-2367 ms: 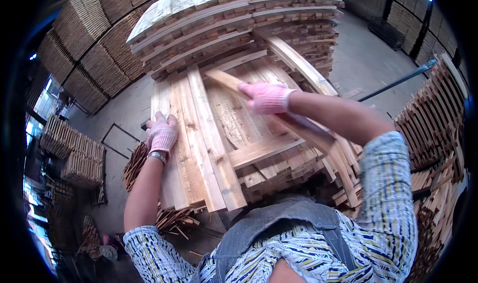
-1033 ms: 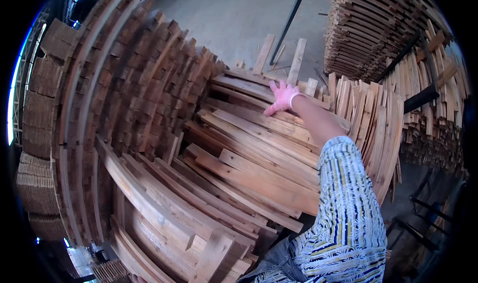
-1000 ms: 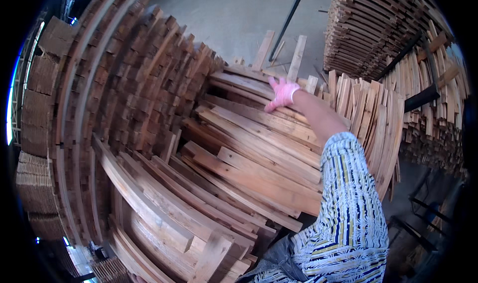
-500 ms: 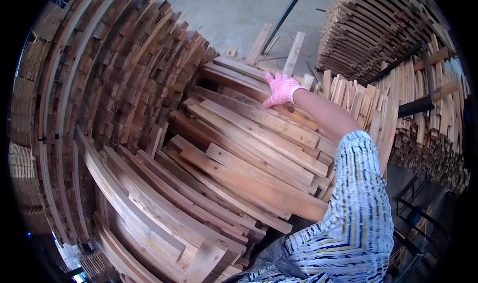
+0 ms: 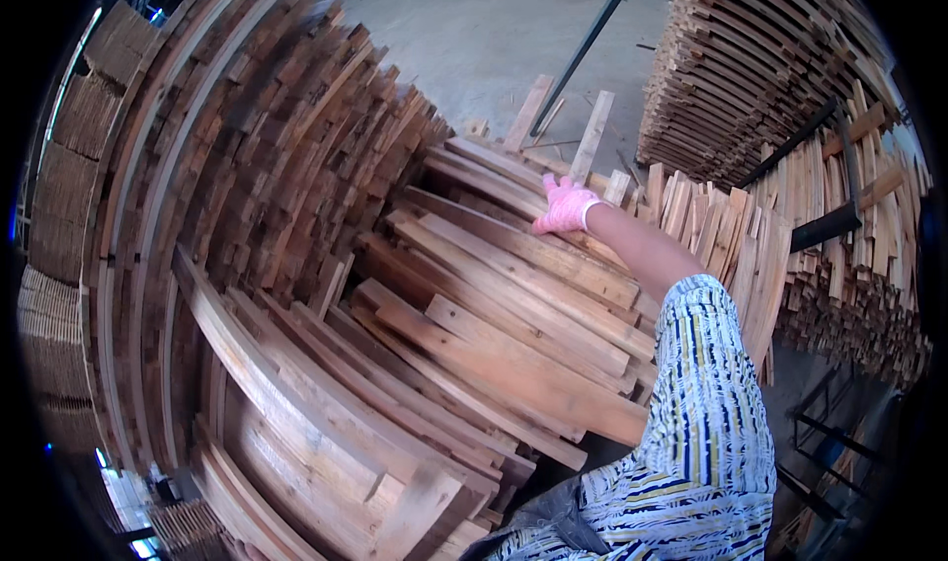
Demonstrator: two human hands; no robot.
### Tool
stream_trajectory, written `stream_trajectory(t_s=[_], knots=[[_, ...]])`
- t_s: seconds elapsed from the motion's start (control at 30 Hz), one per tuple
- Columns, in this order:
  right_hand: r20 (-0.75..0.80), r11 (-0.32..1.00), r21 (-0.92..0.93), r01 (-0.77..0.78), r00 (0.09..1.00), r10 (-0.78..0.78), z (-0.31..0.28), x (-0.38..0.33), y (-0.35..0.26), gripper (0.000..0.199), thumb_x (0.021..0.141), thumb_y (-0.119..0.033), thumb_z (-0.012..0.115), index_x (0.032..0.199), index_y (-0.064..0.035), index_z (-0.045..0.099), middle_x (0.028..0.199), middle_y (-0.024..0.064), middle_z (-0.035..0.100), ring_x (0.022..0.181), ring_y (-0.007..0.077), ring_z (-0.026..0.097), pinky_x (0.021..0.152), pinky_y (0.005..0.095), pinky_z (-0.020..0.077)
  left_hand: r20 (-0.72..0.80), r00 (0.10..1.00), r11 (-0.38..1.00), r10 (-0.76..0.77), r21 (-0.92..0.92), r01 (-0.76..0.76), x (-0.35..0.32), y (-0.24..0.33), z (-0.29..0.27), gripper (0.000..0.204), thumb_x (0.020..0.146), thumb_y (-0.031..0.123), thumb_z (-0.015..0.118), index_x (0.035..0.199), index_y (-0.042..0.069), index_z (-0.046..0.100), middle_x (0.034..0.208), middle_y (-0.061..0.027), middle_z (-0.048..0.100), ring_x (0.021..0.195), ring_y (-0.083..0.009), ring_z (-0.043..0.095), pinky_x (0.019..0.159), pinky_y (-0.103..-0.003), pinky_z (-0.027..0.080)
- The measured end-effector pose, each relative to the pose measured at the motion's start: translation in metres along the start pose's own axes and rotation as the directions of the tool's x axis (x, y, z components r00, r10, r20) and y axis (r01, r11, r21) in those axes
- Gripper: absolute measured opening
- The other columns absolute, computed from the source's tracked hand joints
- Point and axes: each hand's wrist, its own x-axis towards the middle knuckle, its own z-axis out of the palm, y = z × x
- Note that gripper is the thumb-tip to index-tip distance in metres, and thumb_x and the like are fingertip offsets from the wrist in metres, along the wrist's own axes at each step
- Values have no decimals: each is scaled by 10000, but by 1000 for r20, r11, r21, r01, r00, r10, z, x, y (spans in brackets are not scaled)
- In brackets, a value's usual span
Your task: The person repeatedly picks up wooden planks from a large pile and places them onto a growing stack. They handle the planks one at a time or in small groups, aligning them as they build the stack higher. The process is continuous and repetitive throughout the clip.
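Observation:
My right hand (image 5: pixel 566 207), in a pink glove with a white cuff, reaches to the far side of a pile of loose wooden planks. Its fingers bend over the far edge of a plank (image 5: pixel 512 188) and the thumb lies on the near side, so the hand is closed on it. Between me and that hand, more planks (image 5: pixel 523 294) lie side by side, some overlapping. A small skin-toned patch (image 5: pixel 247 552) at the bottom edge, beside the lower-left boards (image 5: pixel 262 462), looks like part of my left hand; its fingers are hidden.
A tall stack of boards (image 5: pixel 267 156) rises on the left. Another stack (image 5: pixel 760 67) stands at the far right, with upright slats (image 5: pixel 721 215) and a dark metal frame (image 5: pixel 825 227) below it. A dark bar (image 5: pixel 588 47) slants across the grey floor (image 5: pixel 474 38).
The view has shifted slightly, so the planks sit a little lower and further right. My right hand's fingers, more spread before, now bend closer around the plank.

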Motion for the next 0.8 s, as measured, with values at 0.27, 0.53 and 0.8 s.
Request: stream_trajectory(t_s=[0.27, 0.53, 0.8], knots=[[297, 923, 370, 104, 928, -224, -2, -46, -24, 1075, 720, -476, 725, 1520, 51, 239, 1332, 278, 573, 1150, 341, 611, 976, 387, 478, -32, 937, 838, 348, 459, -296, 29, -94, -42, 535, 1029, 360, 470, 1403, -23, 454, 1391, -243, 503, 1225, -339, 515, 1026, -362, 426], [136, 996, 94, 2, 991, -15, 21, -106, -73, 1159, 717, -475, 762, 1557, 3, 122, 1436, 307, 432, 1302, 425, 487, 1053, 451, 448, -70, 987, 967, 146, 218, -128, 32, -88, -26, 631, 1034, 408, 448, 1476, -38, 382, 1488, -229, 456, 1361, -352, 443, 1138, -373, 329], [182, 966, 259, -8, 982, -41, 5, -172, -93, 1073, 723, -606, 756, 1433, 82, 338, 1367, 303, 543, 1248, 404, 563, 1048, 434, 443, -62, 983, 945, 170, 293, -145, 21, -66, -16, 643, 1034, 402, 429, 1460, -78, 383, 1486, -277, 432, 1367, -386, 426, 1148, -391, 313]])
